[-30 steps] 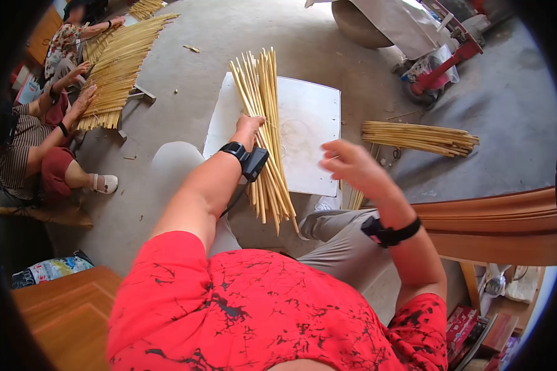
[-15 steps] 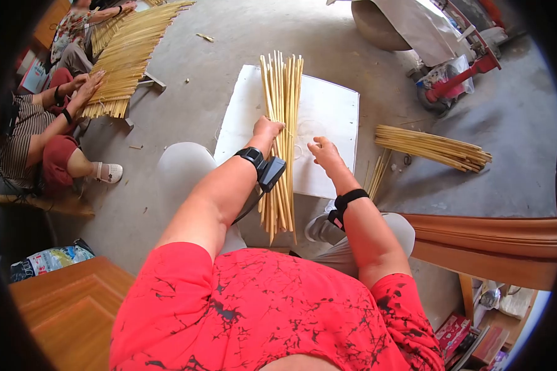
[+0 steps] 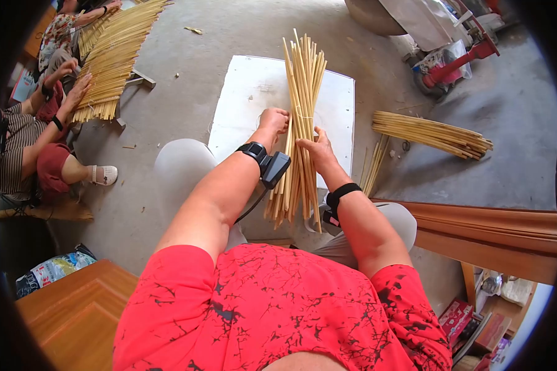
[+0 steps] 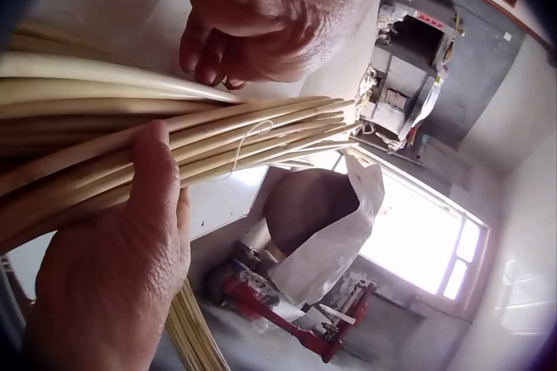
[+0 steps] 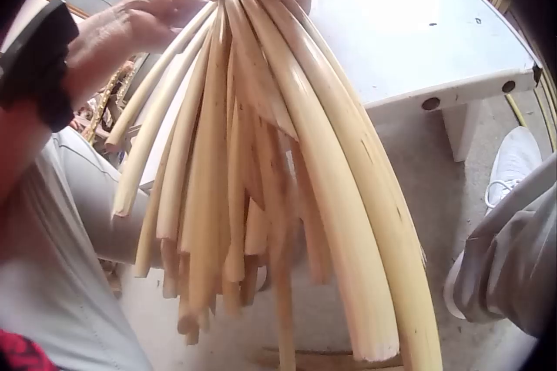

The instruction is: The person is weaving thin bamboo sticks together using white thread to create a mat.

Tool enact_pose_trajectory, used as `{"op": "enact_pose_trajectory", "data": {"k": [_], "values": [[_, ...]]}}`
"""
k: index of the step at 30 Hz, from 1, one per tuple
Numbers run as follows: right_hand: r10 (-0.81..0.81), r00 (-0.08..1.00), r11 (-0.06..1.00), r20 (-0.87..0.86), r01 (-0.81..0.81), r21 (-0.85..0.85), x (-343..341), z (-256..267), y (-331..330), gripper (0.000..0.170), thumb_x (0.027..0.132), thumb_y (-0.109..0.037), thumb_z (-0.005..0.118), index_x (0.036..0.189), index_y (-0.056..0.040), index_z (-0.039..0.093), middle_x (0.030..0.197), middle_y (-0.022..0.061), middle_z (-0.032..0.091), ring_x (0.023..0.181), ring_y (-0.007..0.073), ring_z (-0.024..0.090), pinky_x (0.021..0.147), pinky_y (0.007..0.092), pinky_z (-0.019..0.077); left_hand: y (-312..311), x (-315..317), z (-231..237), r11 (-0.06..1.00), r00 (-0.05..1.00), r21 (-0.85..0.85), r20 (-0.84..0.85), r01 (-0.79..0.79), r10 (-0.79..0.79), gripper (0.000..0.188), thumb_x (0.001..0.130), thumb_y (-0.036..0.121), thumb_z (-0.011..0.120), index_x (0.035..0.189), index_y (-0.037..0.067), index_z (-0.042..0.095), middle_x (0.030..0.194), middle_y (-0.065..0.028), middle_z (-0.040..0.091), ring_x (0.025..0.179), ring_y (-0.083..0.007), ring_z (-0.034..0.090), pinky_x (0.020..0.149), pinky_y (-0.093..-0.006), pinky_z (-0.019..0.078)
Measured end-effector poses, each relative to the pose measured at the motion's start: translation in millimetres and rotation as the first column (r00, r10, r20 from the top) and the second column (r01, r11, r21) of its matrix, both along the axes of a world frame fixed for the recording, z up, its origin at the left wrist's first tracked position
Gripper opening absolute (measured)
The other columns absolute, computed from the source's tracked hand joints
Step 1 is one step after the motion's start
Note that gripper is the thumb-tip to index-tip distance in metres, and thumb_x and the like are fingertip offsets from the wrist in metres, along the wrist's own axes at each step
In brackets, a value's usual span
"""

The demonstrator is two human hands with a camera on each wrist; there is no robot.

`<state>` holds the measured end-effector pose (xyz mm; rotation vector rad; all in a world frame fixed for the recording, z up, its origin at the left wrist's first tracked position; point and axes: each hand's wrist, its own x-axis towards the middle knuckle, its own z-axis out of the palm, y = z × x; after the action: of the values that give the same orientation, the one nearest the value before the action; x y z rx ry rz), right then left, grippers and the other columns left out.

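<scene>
A bundle of long straw-coloured stalks (image 3: 303, 93) stands over a white board (image 3: 244, 93), splayed at both ends and narrow in the middle. Around that middle runs a thin pale string (image 4: 254, 127), its loop loose in the left wrist view. My right hand (image 3: 319, 150) holds the bundle from the right, thumb laid across the stalks. At the left edge, level with the string, my left hand (image 3: 275, 119) has its fingers curled in and fingertips pinched together on the string. The stalks' cut lower ends (image 5: 374, 345) fan out below the hands in the right wrist view.
Another stalk bundle (image 3: 433, 133) lies on the floor at right, with a few loose stalks (image 3: 374, 167) nearby. A wooden panel (image 3: 476, 232) edges the right side. At far left, people's hands rest on a wide stalk mat (image 3: 114, 68). Red-framed equipment (image 3: 461, 68) stands back right.
My left hand has let go of the stalks and shifted to the bundle's left edge. My right hand came in from the right and took hold of the bundle, whose top now leans more rightward.
</scene>
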<state>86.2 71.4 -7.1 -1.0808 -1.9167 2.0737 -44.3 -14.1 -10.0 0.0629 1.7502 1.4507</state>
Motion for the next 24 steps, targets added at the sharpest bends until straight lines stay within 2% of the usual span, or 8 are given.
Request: {"op": "enact_pose_trajectory", "data": {"k": [2, 11, 15, 17, 18, 21, 22, 24], "values": [[0.003, 1.000, 1.000, -0.022, -0.002, 0.020, 3, -1, 0, 0.082, 0.068, -0.009, 0.068, 0.131, 0.0052, 0.017, 0.098, 0.0192, 0.055, 0.085, 0.0238, 0.057, 0.069, 0.0323, 0.0484, -1, 2, -5, 0.988, 0.988, 0.009, -0.008, -0.157, 0.157, 0.022, 0.079, 0.000, 0.046, 0.098, 0.001, 0.058, 0.071, -0.0084, 0.060, 0.055, -0.0142, 0.055, 0.049, -0.0252, 0.0448], [-0.027, 0.997, 0.997, -0.073, 0.032, 0.075, 14, -11, 10, 0.072, 0.069, -0.015, 0.064, 0.128, 0.0049, 0.028, 0.102, 0.0183, 0.054, 0.086, 0.0221, 0.056, 0.074, 0.0309, 0.0461, -15, -9, 0, 0.945, 0.941, -0.012, -0.094, -0.326, 0.324, 0.020, 0.076, -0.005, 0.048, 0.091, 0.003, 0.058, 0.064, -0.0045, 0.056, 0.050, -0.0088, 0.049, 0.044, -0.0211, 0.0423], [-0.014, 1.000, 0.977, -0.002, 0.014, 0.212, 12, -19, 21, 0.071, 0.070, -0.025, 0.064, 0.126, 0.0037, 0.031, 0.103, 0.0207, 0.053, 0.091, 0.0287, 0.054, 0.080, 0.0339, 0.0446, -23, -9, 23, 0.918, 0.926, 0.191, -0.083, -0.348, 0.369, 0.012, 0.082, 0.000, 0.050, 0.089, 0.004, 0.059, 0.068, -0.0033, 0.057, 0.052, -0.0075, 0.049, 0.047, -0.0205, 0.0439], [-0.201, 0.973, 0.608, 0.111, 0.035, 0.793, 5, -28, 26, 0.072, 0.070, -0.031, 0.065, 0.125, 0.0024, 0.033, 0.105, 0.0219, 0.052, 0.093, 0.0331, 0.053, 0.081, 0.0368, 0.0443, -25, -10, 37, 0.917, 0.930, 0.234, -0.101, -0.323, 0.353, 0.010, 0.083, 0.003, 0.050, 0.089, 0.005, 0.059, 0.070, -0.0033, 0.057, 0.054, -0.0070, 0.050, 0.050, -0.0207, 0.0448], [-0.199, 0.978, 0.395, 0.065, 0.020, 0.919, 3, -13, 25, 0.067, 0.070, -0.028, 0.066, 0.122, 0.0019, 0.037, 0.107, 0.0210, 0.051, 0.089, 0.0330, 0.055, 0.077, 0.0374, 0.0459, -26, -10, 44, 0.914, 0.945, 0.315, -0.116, -0.256, 0.305, 0.010, 0.083, 0.003, 0.051, 0.089, 0.005, 0.059, 0.071, -0.0034, 0.058, 0.055, -0.0069, 0.050, 0.052, -0.0209, 0.0451], [0.098, 0.979, 0.655, -0.177, 0.071, 0.753, -15, 37, 17, 0.052, 0.074, -0.016, 0.063, 0.118, 0.0022, 0.042, 0.104, 0.0151, 0.053, 0.083, 0.0248, 0.059, 0.069, 0.0330, 0.0488, -26, -6, 64, 0.892, 0.959, 0.428, -0.159, -0.148, 0.235, 0.007, 0.082, 0.003, 0.054, 0.086, 0.005, 0.060, 0.074, -0.0035, 0.059, 0.059, -0.0074, 0.053, 0.058, -0.0220, 0.0454], [0.098, 0.980, 0.654, -0.175, 0.069, 0.753, -18, 52, 8, 0.052, 0.074, -0.016, 0.063, 0.118, 0.0022, 0.042, 0.104, 0.0151, 0.053, 0.083, 0.0248, 0.059, 0.069, 0.0330, 0.0488, -24, -3, 68, 0.844, 0.955, 0.532, -0.209, -0.069, 0.210, 0.006, 0.082, 0.003, 0.055, 0.085, 0.004, 0.060, 0.074, -0.0033, 0.060, 0.060, -0.0079, 0.054, 0.058, -0.0224, 0.0454], [0.221, 0.910, 0.942, -0.351, -0.106, 0.317, -29, 80, -12, 0.036, 0.078, -0.005, 0.056, 0.113, 0.0015, 0.048, 0.099, 0.0089, 0.055, 0.078, 0.0151, 0.059, 0.062, 0.0258, 0.0492, -24, 4, 88, 0.794, 0.947, 0.607, -0.272, 0.031, 0.171, 0.003, 0.080, 0.004, 0.059, 0.082, 0.003, 0.061, 0.075, -0.0031, 0.061, 0.065, -0.0091, 0.056, 0.060, -0.0232, 0.0455]]}}
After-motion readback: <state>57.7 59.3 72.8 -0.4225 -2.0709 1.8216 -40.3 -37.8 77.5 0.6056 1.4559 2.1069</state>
